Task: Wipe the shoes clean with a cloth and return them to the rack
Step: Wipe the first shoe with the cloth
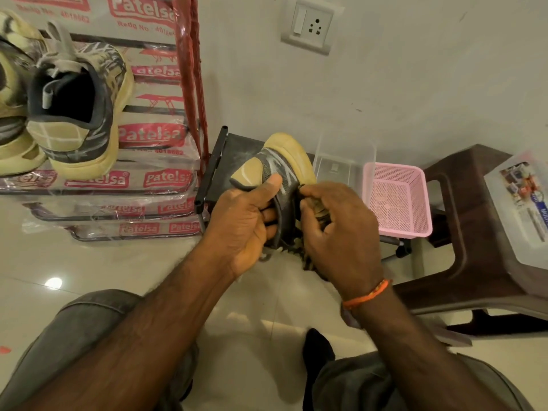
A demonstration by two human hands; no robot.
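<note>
We hold the shoe (275, 170) in mid-air over the floor (118, 268), above our knees and in front of the black rack frame (212, 170), its yellow sole turned up and away from us. By its look we judge it light, with a soft mesh upper that gives under pressure and a thick foam sole that stays firm; the sole and the heel collar are the sound places to take it, since the mesh would buckle. Our left hand (243, 223) grips it at the collar, thumb pressed on the grey side panel and fingers (268, 216) curled in under the opening. Our right hand (338, 229) has its fingers closed on a bunched, patterned cloth (308, 256) held against the shoe's far side; how much of the shoe it covers we cannot tell.

Two more shoes (77, 114) of the same kind sit on the upper shelf of the wrapped rack (148, 185) at the left, heels toward us, the nearer one close to the shelf's front edge, so a careless return could nudge it. To the right a pink basket (396, 200) stands just beside our right hand, with a clear plastic tub (344, 157) behind it and a brown stool (474, 221) carrying a box (522, 203). The free room lies down and toward us, over the floor.
</note>
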